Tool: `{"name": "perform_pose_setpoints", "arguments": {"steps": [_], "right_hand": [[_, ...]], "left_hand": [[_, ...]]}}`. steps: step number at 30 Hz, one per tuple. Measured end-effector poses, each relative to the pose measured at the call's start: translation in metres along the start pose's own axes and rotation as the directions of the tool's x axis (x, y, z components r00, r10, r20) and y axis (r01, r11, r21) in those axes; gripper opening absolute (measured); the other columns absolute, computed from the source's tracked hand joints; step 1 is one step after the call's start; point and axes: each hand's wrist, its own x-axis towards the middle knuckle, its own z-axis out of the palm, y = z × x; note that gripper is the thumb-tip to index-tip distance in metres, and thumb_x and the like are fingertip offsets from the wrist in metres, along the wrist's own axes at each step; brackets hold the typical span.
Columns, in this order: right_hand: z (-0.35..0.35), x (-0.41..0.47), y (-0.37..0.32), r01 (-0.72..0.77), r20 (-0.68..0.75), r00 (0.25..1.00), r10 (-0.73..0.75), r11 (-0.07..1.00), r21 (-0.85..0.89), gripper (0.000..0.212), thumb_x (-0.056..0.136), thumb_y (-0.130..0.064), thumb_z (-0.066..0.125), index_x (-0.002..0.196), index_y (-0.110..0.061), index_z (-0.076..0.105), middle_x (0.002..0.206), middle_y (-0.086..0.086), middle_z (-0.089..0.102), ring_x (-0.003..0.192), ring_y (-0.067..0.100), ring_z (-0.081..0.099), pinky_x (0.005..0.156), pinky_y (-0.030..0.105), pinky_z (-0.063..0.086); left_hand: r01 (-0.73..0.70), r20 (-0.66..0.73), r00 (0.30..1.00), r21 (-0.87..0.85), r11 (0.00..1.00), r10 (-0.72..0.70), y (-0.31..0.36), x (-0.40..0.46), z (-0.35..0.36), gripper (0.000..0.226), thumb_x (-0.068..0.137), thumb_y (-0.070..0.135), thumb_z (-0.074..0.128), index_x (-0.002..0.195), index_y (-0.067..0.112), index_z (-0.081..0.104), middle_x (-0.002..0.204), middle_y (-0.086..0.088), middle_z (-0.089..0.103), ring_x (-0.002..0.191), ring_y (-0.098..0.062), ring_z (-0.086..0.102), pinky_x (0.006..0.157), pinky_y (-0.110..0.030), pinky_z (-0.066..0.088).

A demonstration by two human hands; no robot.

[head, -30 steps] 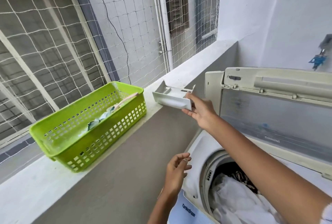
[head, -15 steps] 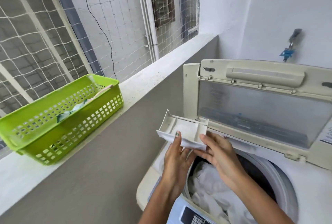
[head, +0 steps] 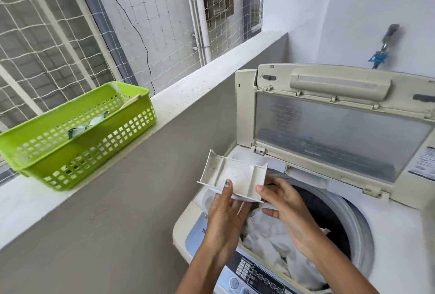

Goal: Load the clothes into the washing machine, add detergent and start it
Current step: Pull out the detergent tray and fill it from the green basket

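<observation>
A white detergent drawer (head: 235, 172) hangs over the front left corner of the top-loading washing machine (head: 388, 234). My left hand (head: 226, 213) holds it from below, thumb on its inside. My right hand (head: 282, 206) pinches its right front corner with the fingertips. The drawer looks empty. The machine's lid (head: 334, 124) stands open. White clothes (head: 277, 244) fill the drum, with a darker item behind them. The control panel (head: 254, 275) sits at the front edge.
A green plastic basket (head: 77, 138) holding small items stands on the white ledge (head: 188, 95) to the left. A grey wall drops below the ledge. Netting covers the opening beyond. A tap with a blue fitting (head: 379, 55) is on the back wall.
My right hand carried the drawer from the ledge down to the machine. My left hand rose and took hold of it from below. In the last half second the drawer has barely moved.
</observation>
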Motion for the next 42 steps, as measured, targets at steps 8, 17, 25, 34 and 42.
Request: {"name": "perform_pose_setpoints", "arguments": {"steps": [8, 17, 25, 34, 42], "right_hand": [[-0.003, 0.005, -0.012, 0.083, -0.031, 0.996, -0.085, 0.996, -0.045, 0.034, 0.081, -0.032, 0.064, 0.112, -0.021, 0.056, 0.105, 0.001, 0.065, 0.098, 0.014, 0.062, 0.082, 0.032, 0.046], [0.042, 0.024, -0.040, 0.277, 0.143, 0.958, -0.249, 0.933, -0.229, 0.011, 0.090, -0.017, 0.060, 0.096, -0.022, 0.067, 0.100, 0.004, 0.068, 0.089, 0.015, 0.060, 0.084, 0.032, 0.046], [0.149, 0.045, -0.140, 0.619, 0.417, 0.767, -0.487, 0.732, -0.285, 0.011, 0.089, -0.010, 0.060, 0.090, -0.005, 0.069, 0.085, 0.002, 0.070, 0.081, 0.010, 0.062, 0.079, 0.021, 0.047], [0.268, 0.124, -0.182, 0.710, 0.676, 0.681, -0.282, 0.024, -0.704, 0.026, 0.089, -0.032, 0.058, 0.100, -0.011, 0.068, 0.108, 0.008, 0.064, 0.112, 0.029, 0.052, 0.095, 0.037, 0.044], [0.299, 0.156, -0.170, 0.522, 0.543, 0.819, -0.182, -0.154, -0.839, 0.026, 0.085, -0.015, 0.061, 0.111, -0.013, 0.062, 0.117, 0.010, 0.062, 0.120, 0.030, 0.046, 0.096, 0.038, 0.040]], "left_hand": [[-0.053, -0.182, 0.983, -0.092, 0.994, 0.035, -0.002, -0.018, -0.014, 0.058, 0.083, 0.028, 0.061, 0.135, 0.005, 0.049, 0.123, -0.011, 0.065, 0.098, -0.019, 0.069, 0.083, -0.030, 0.058], [-0.124, -0.253, 0.962, -0.082, 0.989, 0.099, 0.022, -0.045, -0.039, 0.054, 0.081, 0.032, 0.062, 0.129, 0.009, 0.055, 0.121, -0.010, 0.067, 0.109, -0.023, 0.066, 0.073, -0.028, 0.059], [-0.119, -0.213, 0.971, -0.019, 0.993, 0.112, 0.063, -0.053, -0.071, 0.056, 0.074, 0.034, 0.067, 0.124, 0.011, 0.059, 0.115, -0.011, 0.070, 0.101, -0.023, 0.069, 0.070, -0.029, 0.059], [-0.035, -0.225, 0.974, -0.014, 0.999, 0.031, 0.082, -0.059, -0.097, 0.058, 0.060, 0.030, 0.075, 0.113, 0.009, 0.066, 0.106, -0.015, 0.072, 0.089, -0.028, 0.072, 0.064, -0.035, 0.060], [0.023, -0.266, 0.963, -0.059, 0.998, -0.038, 0.085, -0.060, -0.102, 0.052, 0.060, 0.024, 0.075, 0.107, 0.005, 0.067, 0.102, -0.019, 0.072, 0.086, -0.034, 0.072, 0.071, -0.045, 0.060]]}}
